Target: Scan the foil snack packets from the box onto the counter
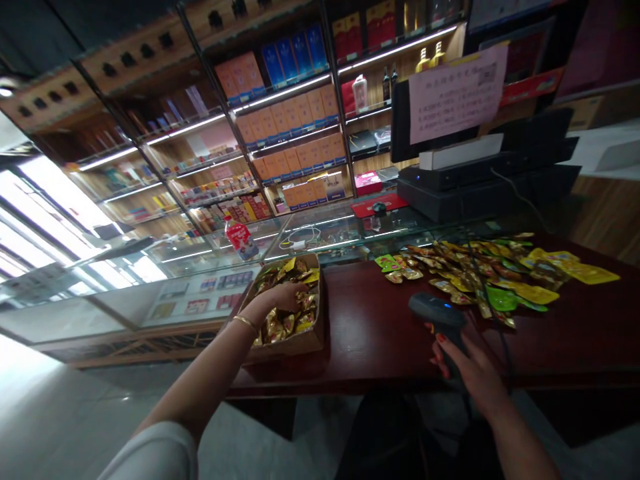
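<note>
My left hand (286,297), with a gold bangle on the wrist, reaches into an open cardboard box (295,345) full of small shiny gold packets (277,325). Its fingertips are down among the packets, so I cannot make out whether they grip one. In my right hand (463,357) is a dark handheld barcode scanner (434,309) with a small blue light, held by its handle above the dark red table (360,327). Beyond the scanner lies a spread pile of gold, yellow and green snack packets (463,267). The scanner's cable (483,273) runs across this pile.
A glass display counter (200,293) borders the table, with a red-labelled bottle (241,238) on it. At the back right stands a monitor (400,113) with a pink notice (456,93). A mouse (379,207) rests on a red mat. Stocked shelves (295,140) line the wall.
</note>
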Available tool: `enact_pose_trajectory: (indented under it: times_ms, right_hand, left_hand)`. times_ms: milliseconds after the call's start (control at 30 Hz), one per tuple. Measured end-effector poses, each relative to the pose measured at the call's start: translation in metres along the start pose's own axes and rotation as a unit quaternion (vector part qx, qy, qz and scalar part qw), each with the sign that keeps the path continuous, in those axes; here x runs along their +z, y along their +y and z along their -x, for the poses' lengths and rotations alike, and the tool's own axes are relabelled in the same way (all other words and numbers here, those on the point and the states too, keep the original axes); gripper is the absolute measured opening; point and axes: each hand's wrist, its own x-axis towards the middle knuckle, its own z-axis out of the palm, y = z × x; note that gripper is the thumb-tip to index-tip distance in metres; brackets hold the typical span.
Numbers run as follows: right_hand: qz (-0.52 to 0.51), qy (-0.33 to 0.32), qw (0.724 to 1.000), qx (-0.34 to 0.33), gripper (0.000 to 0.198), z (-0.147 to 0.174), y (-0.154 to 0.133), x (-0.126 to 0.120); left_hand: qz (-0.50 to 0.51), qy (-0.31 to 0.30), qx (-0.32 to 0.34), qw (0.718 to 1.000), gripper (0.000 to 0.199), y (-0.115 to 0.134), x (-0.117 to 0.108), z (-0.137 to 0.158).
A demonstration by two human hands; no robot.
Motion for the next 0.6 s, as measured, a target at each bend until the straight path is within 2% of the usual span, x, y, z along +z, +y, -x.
enact_pose_trajectory:
  times_ms: [67,133,200,267,300,333,367,433,467,500,600]
  right_hand:
    - [-0.008,-0.006,1.0,0.001,0.039,-0.001,0.003,-0.002]
    - [-0.017,-0.011,1.0,0.0,0.04,-0.001,0.005,-0.004]
    - [-0.015,-0.011,1.0,0.0,0.042,-0.001,0.006,-0.004]
    - [0.001,-0.012,1.0,0.003,0.043,0.0,0.005,-0.004]
    - [0.01,-0.014,1.0,0.005,0.043,0.0,0.004,-0.004]
    - [0.018,-0.016,1.0,0.006,0.042,0.0,0.003,-0.003]
    - [0.024,-0.018,1.0,0.006,0.043,0.0,0.002,-0.003]
    - [0.025,-0.022,0.999,0.003,0.043,0.0,0.001,-0.002]
    - [0.023,-0.021,1.0,0.001,0.043,0.0,0.001,-0.001]
    - [0.023,-0.02,1.0,-0.002,0.042,0.0,0.001,0.0]
    - [0.025,-0.017,0.999,-0.012,0.04,-0.001,0.003,0.001]
  left_hand:
    - [0.002,-0.002,-0.015,1.0,0.068,-0.003,0.015,0.008]
    - [0.019,0.02,-0.036,0.999,0.06,-0.002,0.022,0.012]
    - [0.033,0.047,-0.053,0.997,0.048,0.0,0.02,0.015]
    - [0.113,0.099,-0.067,0.986,0.037,0.007,0.011,0.018]
    - [0.199,0.132,-0.071,0.968,0.031,0.015,0.006,0.019]
    - [0.31,0.162,-0.069,0.934,0.027,0.025,0.002,0.021]
    - [0.431,0.178,-0.061,0.883,0.025,0.038,0.0,0.023]
    - [0.621,0.162,-0.03,0.766,0.027,0.071,0.005,0.026]
    - [0.679,0.145,-0.012,0.72,0.031,0.089,0.012,0.026]
    - [0.716,0.13,0.006,0.686,0.037,0.108,0.023,0.025]
    - [0.769,0.116,0.026,0.628,0.054,0.155,0.067,0.012]
